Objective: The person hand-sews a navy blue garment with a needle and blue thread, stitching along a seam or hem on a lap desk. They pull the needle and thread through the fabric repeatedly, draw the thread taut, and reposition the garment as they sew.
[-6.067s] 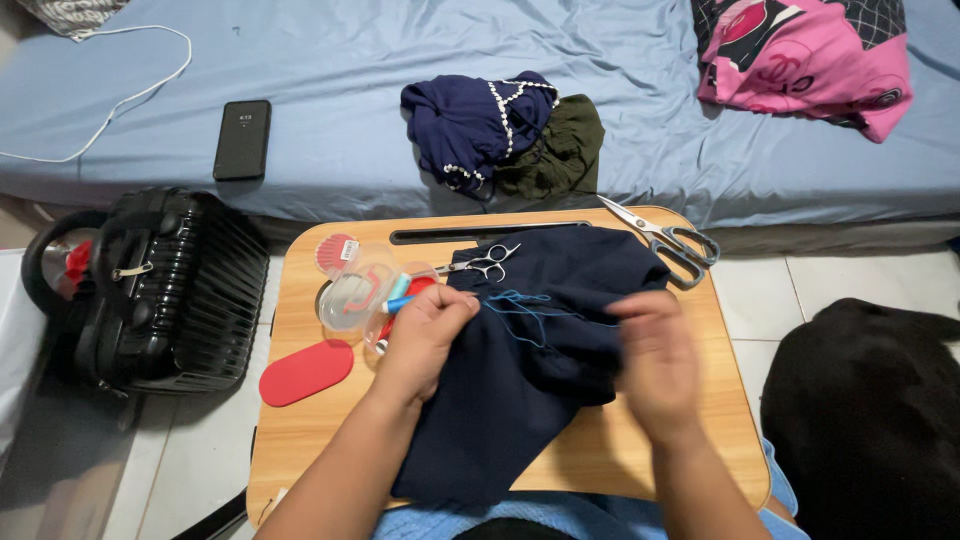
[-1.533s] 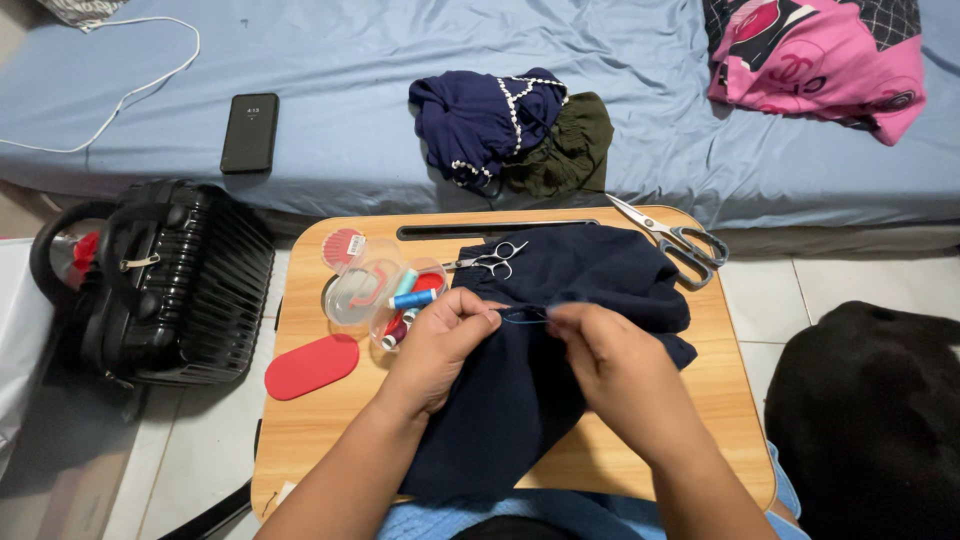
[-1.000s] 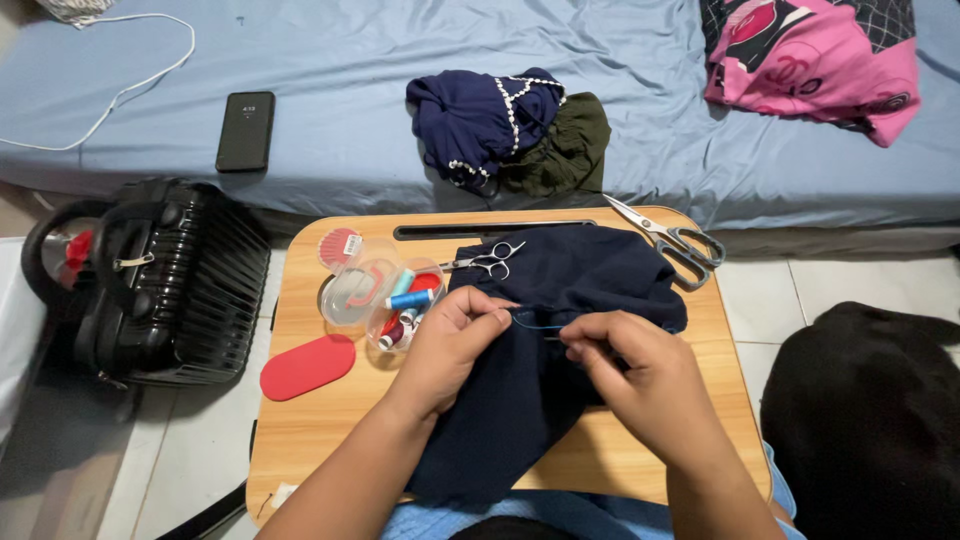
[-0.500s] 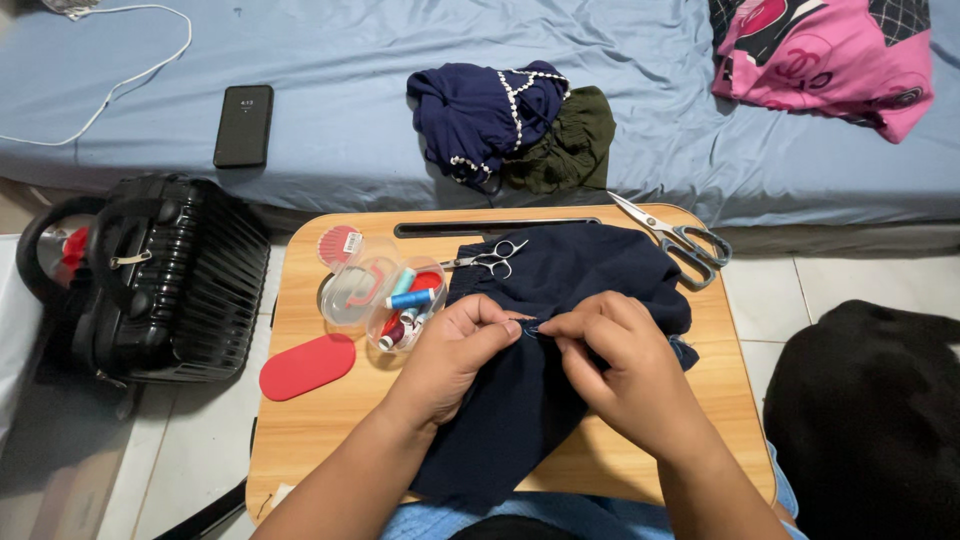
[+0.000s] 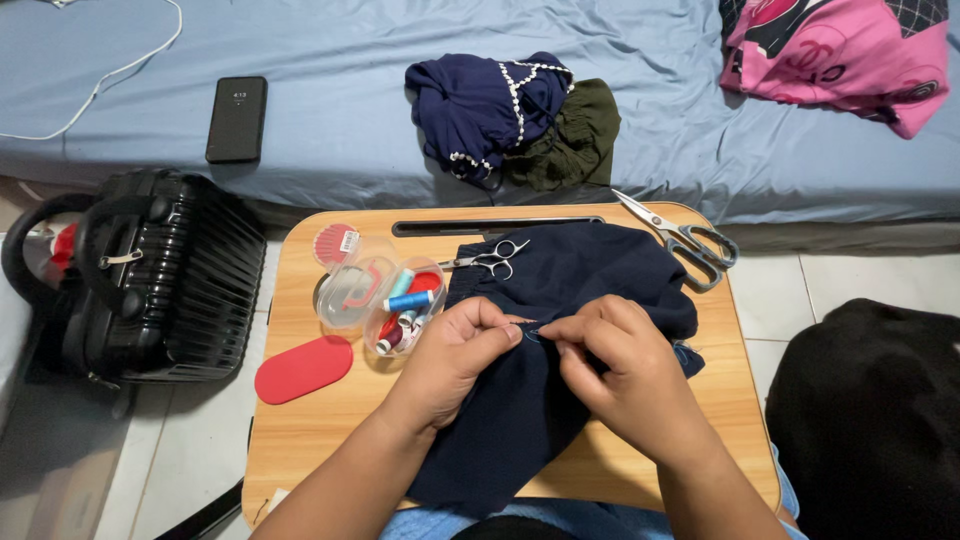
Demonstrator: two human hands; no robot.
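Left hand (image 5: 447, 360) bunches navy garment (image 5: 540, 400) on wooden worktop (image 5: 310, 420), grip pinched on fold. Right hand (image 5: 625, 375) meets it, fingertips pressed on blue thread (image 5: 532, 332) at seam; needle too small to tell. Beyond: clear thread box (image 5: 385, 295), small scissors (image 5: 490, 260), large shears (image 5: 685, 243). Farther, bed (image 5: 340, 110) with phone (image 5: 236, 118).

On the blue bed (image 5: 330, 110) lie a black phone (image 5: 237, 118) near its left end, a heap of navy and olive clothes (image 5: 515, 118) at its front edge, and a pink cloth (image 5: 840, 52) at the far right corner. A black ribbed case (image 5: 160, 275) stands on the floor left of the wooden lap table (image 5: 310, 420). Large scissors (image 5: 680, 240) rest at the table's far right corner, and a red oval lid (image 5: 303, 369) lies near its left edge.
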